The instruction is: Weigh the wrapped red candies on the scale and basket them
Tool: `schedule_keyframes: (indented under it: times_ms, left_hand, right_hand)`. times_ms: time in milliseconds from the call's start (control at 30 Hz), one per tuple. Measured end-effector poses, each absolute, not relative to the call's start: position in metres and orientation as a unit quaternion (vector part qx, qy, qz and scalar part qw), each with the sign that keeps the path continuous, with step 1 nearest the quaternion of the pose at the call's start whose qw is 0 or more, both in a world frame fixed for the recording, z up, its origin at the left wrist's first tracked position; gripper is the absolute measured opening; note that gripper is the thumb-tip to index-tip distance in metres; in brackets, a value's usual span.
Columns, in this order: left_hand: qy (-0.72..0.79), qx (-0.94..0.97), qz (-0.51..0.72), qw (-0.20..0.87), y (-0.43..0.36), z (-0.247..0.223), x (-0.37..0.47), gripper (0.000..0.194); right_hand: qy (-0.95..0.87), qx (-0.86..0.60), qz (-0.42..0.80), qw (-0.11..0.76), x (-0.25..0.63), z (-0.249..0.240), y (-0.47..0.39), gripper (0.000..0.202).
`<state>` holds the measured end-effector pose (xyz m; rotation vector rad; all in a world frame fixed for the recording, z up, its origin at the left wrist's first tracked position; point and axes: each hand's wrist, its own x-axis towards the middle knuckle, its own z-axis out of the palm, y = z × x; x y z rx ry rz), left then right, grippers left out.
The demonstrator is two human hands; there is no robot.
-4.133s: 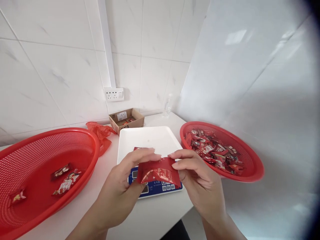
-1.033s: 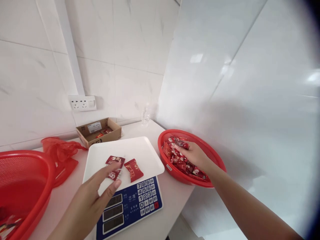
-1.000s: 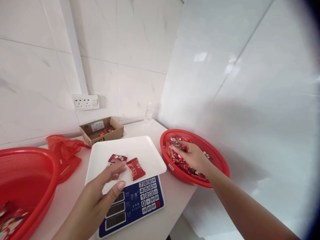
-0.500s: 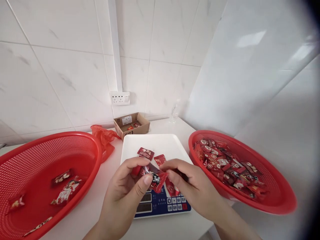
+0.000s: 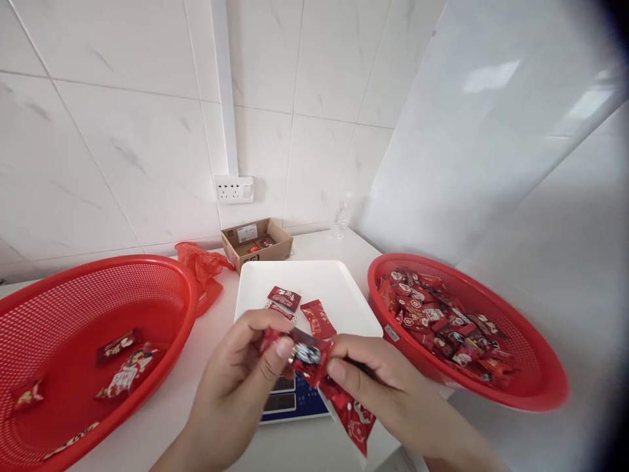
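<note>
Between my hands is a dark red wrapped packet [image 5: 308, 355]. My left hand [image 5: 246, 380] pinches its left end, and my right hand [image 5: 378, 380] grips its right end. Another red packet [image 5: 358, 423] hangs below my right fingers. Behind them stands a scale with a white tray [image 5: 344, 288] and a blue panel [image 5: 309, 400], partly covered by my hands. On the tray lie a dark red packet [image 5: 284, 297], a red packet [image 5: 317, 319] and a part-hidden patterned one [image 5: 281, 311].
A red basket [image 5: 189, 282] with several packets is at the left, and a fuller red basket [image 5: 555, 387] at the right. Behind the scale are a cardboard box [image 5: 268, 255], a red plastic bag [image 5: 202, 275] and a clear bottle [image 5: 340, 219].
The packet between my hands has turned and shifted slightly. The second packet at my right hand now hangs lower and shows more. The view has shifted slightly.
</note>
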<state>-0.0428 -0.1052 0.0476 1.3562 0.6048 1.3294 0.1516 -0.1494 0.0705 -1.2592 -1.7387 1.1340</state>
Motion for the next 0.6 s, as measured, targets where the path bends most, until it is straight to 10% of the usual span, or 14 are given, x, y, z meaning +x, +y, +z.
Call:
schedule_keyframes:
  times_ms: [600]
  left_hand:
    - [0.262,0.432,0.673,0.54,-0.081,0.058,-0.067,0.031]
  right_hand:
    - [-0.495,-0.605,0.351,0.515,0.178,0.007,-0.092,0.039]
